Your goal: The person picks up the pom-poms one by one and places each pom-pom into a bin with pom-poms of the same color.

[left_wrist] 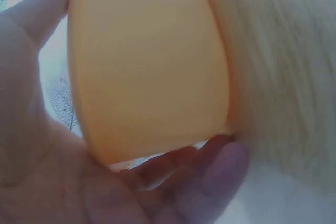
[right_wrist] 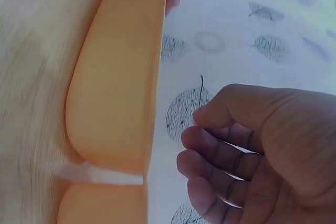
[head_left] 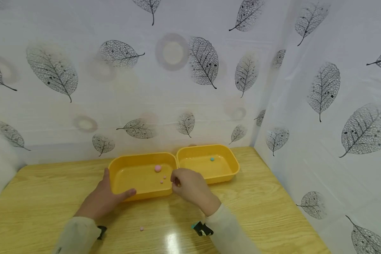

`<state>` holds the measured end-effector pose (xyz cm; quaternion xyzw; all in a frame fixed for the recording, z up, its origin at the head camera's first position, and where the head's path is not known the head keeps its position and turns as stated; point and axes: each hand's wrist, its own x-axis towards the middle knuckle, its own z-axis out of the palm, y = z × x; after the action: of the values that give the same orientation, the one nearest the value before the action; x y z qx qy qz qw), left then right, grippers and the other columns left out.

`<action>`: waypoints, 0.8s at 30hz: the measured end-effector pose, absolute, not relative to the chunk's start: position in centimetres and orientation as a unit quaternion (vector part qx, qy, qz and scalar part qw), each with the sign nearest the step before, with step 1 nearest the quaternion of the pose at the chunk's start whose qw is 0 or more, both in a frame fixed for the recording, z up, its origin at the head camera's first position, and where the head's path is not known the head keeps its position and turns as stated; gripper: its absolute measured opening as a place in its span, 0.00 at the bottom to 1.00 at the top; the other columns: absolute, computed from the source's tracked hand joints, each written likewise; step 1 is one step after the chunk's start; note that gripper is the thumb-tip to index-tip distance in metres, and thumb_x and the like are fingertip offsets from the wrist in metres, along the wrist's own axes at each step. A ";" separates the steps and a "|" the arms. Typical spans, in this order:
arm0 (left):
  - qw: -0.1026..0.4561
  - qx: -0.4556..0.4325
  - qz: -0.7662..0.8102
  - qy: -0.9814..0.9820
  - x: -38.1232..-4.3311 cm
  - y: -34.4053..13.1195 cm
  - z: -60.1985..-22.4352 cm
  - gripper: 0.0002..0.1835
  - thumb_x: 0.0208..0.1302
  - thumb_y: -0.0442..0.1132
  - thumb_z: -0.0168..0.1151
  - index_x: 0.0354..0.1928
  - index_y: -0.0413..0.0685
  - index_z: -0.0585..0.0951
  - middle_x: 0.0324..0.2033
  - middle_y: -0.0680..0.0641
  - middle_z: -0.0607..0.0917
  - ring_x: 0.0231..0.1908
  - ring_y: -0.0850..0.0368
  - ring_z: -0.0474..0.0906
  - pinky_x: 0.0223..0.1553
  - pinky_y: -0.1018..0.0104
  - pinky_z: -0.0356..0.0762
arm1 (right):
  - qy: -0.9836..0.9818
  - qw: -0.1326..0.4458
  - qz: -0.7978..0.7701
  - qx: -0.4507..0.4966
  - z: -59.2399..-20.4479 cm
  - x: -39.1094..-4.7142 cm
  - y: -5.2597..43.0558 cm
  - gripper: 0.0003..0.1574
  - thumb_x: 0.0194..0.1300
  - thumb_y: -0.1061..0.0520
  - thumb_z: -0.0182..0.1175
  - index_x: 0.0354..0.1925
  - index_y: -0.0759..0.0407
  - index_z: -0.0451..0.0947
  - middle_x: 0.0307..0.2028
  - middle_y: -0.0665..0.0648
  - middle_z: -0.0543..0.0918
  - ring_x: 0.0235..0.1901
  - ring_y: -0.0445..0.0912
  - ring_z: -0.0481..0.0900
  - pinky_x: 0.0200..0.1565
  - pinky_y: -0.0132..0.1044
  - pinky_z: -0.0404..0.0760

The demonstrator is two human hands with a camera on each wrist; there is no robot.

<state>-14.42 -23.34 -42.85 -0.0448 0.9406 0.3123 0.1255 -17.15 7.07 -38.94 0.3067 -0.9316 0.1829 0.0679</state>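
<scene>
My left hand point(head_left: 103, 197) grips the left end of a yellow plastic tray point(head_left: 139, 194), its thumb at the near rim; in the left wrist view the fingers curl about the tray's corner. Inside that tray lie a larger pink ball point(head_left: 158, 168) and two tiny pink balls, one of them point(head_left: 161, 182) close to the near wall. Over the tray's near right corner hovers my right hand point(head_left: 192, 187), thumb and fingertips drawn together. The right wrist view shows its curled fingers point(right_wrist: 210, 169); nothing can be made out between the tips.
A second yellow tray point(head_left: 223, 176) adjoins the first on the right, with a small blue ball point(head_left: 212, 159) in it. On the wooden table point(head_left: 266, 211), a tiny pink ball point(head_left: 141, 229) lies between the forearms. A leaf-patterned curtain point(head_left: 165, 88) hangs behind and to the right.
</scene>
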 end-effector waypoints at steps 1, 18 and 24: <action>0.125 -0.040 0.309 0.942 -14.4 -23.4 -42.8 0.78 0.58 0.80 0.58 0.74 0.36 0.15 0.75 0.19 0.40 0.72 0.17 0.49 0.67 0.25 0.58 | -0.933 0.070 0.184 0.300 -39.0 -17.4 7.3 0.03 0.63 0.60 0.66 0.36 0.52 0.84 0.31 0.45 0.83 0.30 0.37 0.76 0.32 0.30 0.76; 0.139 -0.007 0.291 0.947 -13.5 -23.7 -41.3 0.79 0.57 0.77 0.64 0.75 0.30 0.20 0.72 0.15 0.49 0.67 0.17 0.61 0.60 0.29 0.70 | -0.941 0.065 0.197 0.269 -40.2 -19.4 8.1 0.03 0.66 0.59 0.67 0.39 0.52 0.84 0.33 0.47 0.83 0.31 0.40 0.76 0.35 0.33 0.77; 0.152 0.003 0.285 0.946 -13.3 -24.0 -41.2 0.79 0.57 0.77 0.63 0.76 0.31 0.22 0.73 0.17 0.51 0.67 0.19 0.64 0.60 0.29 0.70 | -0.944 0.054 0.196 0.260 -40.4 -19.4 8.3 0.03 0.66 0.59 0.68 0.38 0.51 0.85 0.33 0.47 0.83 0.32 0.40 0.77 0.36 0.33 0.77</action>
<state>-13.31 -24.01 -41.17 0.0029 0.9464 0.2849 0.1524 -19.44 8.35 -40.39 0.2602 -0.9440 0.1957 0.0542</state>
